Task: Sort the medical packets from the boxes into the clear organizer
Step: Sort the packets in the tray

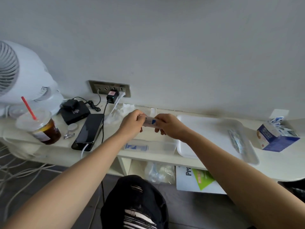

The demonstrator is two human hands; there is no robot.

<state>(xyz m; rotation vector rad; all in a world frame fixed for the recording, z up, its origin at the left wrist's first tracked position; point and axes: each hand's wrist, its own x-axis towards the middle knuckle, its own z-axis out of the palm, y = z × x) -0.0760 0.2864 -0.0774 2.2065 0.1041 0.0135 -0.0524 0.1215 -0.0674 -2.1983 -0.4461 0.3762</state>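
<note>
A pale bench point(206, 156) against a grey wall is seen, over which a packet point(149, 121) is gripped by the fingers of both the left hand point(132, 123) and right hand point(170, 126).

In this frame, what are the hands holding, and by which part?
One small white-and-blue packet, held between both hands: the left hand pinches its left end, the right hand its right end.

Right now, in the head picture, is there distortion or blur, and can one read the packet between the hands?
Head view: the wide lens bends the desk into a curve; light is soft and dim, no hard shadows; the packet between the left hand and right hand is blurred, only a blue patch shows, print unreadable.
</note>
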